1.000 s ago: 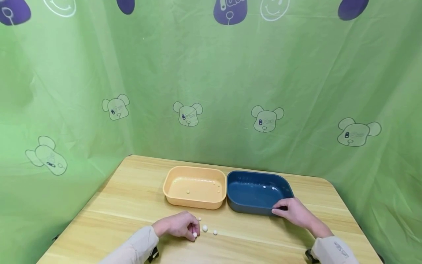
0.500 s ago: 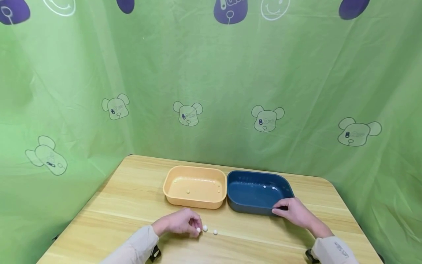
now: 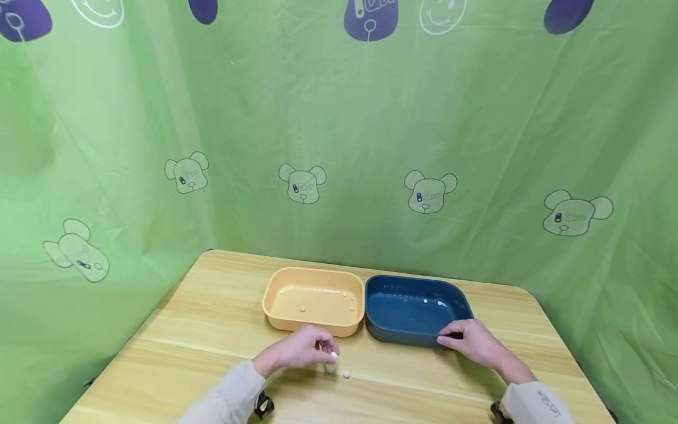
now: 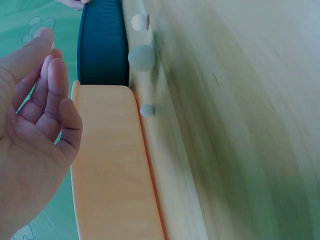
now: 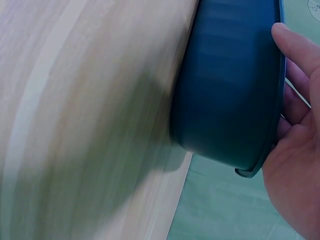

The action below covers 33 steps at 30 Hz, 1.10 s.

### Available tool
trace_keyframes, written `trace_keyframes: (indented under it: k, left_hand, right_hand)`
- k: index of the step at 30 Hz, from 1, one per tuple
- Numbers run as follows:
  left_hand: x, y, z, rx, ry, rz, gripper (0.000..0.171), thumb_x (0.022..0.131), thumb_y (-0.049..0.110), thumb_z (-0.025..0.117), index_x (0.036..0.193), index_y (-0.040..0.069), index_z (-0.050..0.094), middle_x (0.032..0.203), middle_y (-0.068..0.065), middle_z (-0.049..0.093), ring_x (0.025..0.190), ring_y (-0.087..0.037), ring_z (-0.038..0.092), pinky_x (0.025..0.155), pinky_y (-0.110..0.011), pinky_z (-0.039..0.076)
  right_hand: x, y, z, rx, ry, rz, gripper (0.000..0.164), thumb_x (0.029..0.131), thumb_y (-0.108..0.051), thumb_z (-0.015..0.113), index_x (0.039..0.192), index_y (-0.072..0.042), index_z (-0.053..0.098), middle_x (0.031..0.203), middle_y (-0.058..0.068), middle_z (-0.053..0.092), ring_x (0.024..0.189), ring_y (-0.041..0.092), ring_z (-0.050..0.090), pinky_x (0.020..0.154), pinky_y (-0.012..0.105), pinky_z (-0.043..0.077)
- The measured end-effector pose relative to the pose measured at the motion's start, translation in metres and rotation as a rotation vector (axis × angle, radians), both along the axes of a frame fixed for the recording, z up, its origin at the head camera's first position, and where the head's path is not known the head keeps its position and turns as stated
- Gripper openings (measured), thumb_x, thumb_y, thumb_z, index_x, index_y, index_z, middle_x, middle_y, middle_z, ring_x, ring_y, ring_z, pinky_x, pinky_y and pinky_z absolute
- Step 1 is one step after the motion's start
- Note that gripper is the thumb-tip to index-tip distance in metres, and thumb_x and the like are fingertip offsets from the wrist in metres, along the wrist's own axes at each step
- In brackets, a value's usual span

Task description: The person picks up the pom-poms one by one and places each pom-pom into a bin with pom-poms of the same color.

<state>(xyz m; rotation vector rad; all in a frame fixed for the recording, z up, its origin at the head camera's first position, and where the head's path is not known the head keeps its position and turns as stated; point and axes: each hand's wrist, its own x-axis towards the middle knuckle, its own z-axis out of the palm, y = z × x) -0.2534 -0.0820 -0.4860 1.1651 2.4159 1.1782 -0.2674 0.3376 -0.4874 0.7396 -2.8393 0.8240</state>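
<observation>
My left hand (image 3: 303, 347) pinches a small white ball (image 3: 334, 355) between thumb and fingertips, close in front of the orange bin (image 3: 312, 325). Just below lies a larger white ball (image 3: 330, 368), partly covered by the held one. A smaller ball (image 3: 346, 374) rests to its right. The left wrist view also shows a tiny ball (image 4: 147, 110) on the table by the orange bin, hidden by my hand in the head view. My right hand (image 3: 474, 341) holds the near right rim of the dark blue bin (image 3: 402, 337), thumb (image 5: 295, 45) outside and fingers over the rim.
The two bins stand side by side towards the back of the wooden table (image 3: 201, 330). Several small bits lie in the orange bin, and a few white balls (image 3: 425, 301) in the blue one. A green curtain (image 3: 360, 129) hangs behind the table.
My left hand has moved right and a little away from me, carrying the pinched ball over the larger one. My right hand stays on the blue bin's rim.
</observation>
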Motion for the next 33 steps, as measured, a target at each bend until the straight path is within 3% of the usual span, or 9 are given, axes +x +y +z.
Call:
trace_keyframes:
  k: [13, 23, 33]
  left_hand:
    - [-0.004, 0.021, 0.005, 0.050, -0.022, 0.036, 0.005, 0.083, 0.014, 0.072, 0.088, 0.015, 0.070, 0.079, 0.013, 0.061, 0.074, -0.001, 0.057, 0.071, -0.018, 0.050]
    - [-0.014, 0.039, 0.013, 0.094, -0.026, 0.030, 0.013, 0.081, 0.007, 0.073, 0.093, 0.005, 0.069, 0.077, 0.011, 0.061, 0.072, -0.001, 0.056, 0.069, -0.019, 0.051]
    - [-0.023, 0.060, 0.022, 0.160, -0.060, 0.099, 0.014, 0.079, 0.008, 0.076, 0.089, 0.007, 0.068, 0.076, 0.008, 0.062, 0.071, -0.004, 0.057, 0.067, -0.021, 0.052]
  right_hand:
    - [0.001, 0.001, -0.002, -0.009, 0.003, -0.008, 0.012, 0.085, -0.033, 0.070, 0.088, -0.022, 0.074, 0.085, -0.014, 0.068, 0.080, 0.004, 0.062, 0.068, 0.025, 0.053]
    - [0.000, 0.001, -0.003, 0.008, 0.002, -0.028, 0.013, 0.085, -0.034, 0.070, 0.088, -0.022, 0.074, 0.085, -0.015, 0.067, 0.081, 0.005, 0.062, 0.070, 0.025, 0.053]
    - [0.001, 0.001, -0.002, 0.005, -0.026, -0.035, 0.015, 0.085, -0.038, 0.069, 0.088, -0.024, 0.074, 0.085, -0.015, 0.067, 0.082, 0.005, 0.062, 0.070, 0.025, 0.053]
